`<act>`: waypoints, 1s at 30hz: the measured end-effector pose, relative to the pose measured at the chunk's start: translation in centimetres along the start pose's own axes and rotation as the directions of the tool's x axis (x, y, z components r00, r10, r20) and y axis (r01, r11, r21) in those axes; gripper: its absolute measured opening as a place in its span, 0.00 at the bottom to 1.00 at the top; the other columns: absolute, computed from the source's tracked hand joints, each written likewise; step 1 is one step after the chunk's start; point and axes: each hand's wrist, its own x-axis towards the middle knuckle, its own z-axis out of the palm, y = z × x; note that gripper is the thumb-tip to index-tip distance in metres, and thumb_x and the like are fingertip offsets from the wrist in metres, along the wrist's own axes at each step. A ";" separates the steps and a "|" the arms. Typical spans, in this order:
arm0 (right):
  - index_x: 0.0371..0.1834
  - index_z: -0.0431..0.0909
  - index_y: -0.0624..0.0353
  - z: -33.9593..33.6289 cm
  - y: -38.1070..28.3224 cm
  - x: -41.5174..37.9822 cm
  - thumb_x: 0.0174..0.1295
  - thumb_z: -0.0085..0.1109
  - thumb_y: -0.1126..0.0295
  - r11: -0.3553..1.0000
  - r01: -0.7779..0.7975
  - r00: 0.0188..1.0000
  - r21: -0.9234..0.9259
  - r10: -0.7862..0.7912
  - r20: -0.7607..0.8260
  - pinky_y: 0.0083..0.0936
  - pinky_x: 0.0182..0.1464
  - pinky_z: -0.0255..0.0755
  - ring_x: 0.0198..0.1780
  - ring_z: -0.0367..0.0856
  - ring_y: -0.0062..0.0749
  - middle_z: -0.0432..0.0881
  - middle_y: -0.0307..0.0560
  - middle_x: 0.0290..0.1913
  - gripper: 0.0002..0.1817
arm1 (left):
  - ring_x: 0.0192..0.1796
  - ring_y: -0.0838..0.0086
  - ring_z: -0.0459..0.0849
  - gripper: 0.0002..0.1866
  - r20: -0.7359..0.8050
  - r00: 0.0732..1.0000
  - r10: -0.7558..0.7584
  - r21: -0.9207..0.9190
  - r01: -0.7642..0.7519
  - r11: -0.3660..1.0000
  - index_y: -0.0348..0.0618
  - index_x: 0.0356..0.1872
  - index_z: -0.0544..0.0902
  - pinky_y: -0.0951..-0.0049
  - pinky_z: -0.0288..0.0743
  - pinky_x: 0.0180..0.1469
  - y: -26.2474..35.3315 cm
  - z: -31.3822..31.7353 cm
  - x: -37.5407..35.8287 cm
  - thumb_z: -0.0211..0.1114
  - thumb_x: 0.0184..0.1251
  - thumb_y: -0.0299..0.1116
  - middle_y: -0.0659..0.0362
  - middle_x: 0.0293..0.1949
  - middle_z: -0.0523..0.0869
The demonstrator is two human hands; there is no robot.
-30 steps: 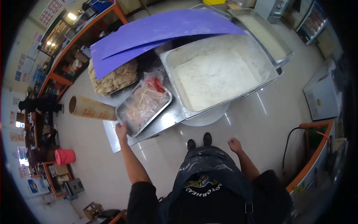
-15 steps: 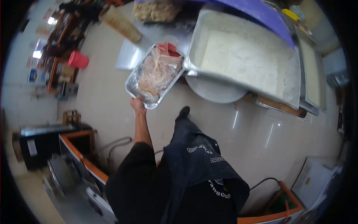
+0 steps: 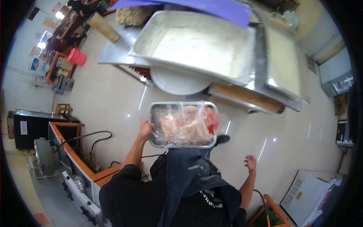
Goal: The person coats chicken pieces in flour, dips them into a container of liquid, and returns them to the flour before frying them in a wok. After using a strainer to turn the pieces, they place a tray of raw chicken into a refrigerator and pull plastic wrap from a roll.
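My left hand grips the left edge of a metal tray, which hangs over the floor in front of my body. Plastic-wrapped pale and orange-brown food lies in it, with something red at its right end. Off to the right, my right hand is in the air with its fingers loosely curled and apart, holding nothing.
Ahead stands a metal table with a large flour-dusted pan, a second pan and a roll of film. Below are a round pale tub and a brown-filled tray. A white box stands at right.
The tray in my left hand has moved away from the table, towards my body, and turned level. My right hand has come into view. The table now appears further left.
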 end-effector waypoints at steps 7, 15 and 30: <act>0.45 0.71 0.60 -24.2 2.0 3.1 0.63 0.47 0.66 0.862 0.297 0.858 0.411 -0.052 -0.511 0.31 0.39 0.72 0.39 0.77 0.34 0.76 0.48 0.42 0.12 | 0.30 0.80 0.73 0.25 0.618 0.771 0.156 -0.001 -0.198 0.980 0.38 0.44 0.74 0.78 0.69 0.30 9.3 33.7 -5.5 0.57 0.35 0.20 0.63 0.29 0.74; 0.48 0.71 0.61 -31.8 16.9 5.6 0.62 0.47 0.65 0.896 -0.266 0.909 0.356 0.356 -0.216 0.35 0.44 0.71 0.42 0.77 0.40 0.77 0.53 0.45 0.15 | 0.24 0.77 0.73 0.20 0.921 0.354 -0.164 0.108 0.173 0.979 0.34 0.37 0.76 0.77 0.68 0.26 12.8 68.2 -18.3 0.54 0.35 0.20 0.61 0.26 0.75; 0.46 0.74 0.63 -96.3 -0.8 49.6 0.60 0.49 0.62 0.905 0.169 0.683 -0.391 -0.394 -0.615 0.36 0.48 0.70 0.44 0.78 0.46 0.80 0.56 0.40 0.17 | 0.48 0.51 0.78 0.32 0.937 0.204 -0.285 0.040 0.746 0.665 0.27 0.54 0.65 0.52 0.73 0.53 20.9 107.7 -23.7 0.52 0.39 0.29 0.41 0.45 0.76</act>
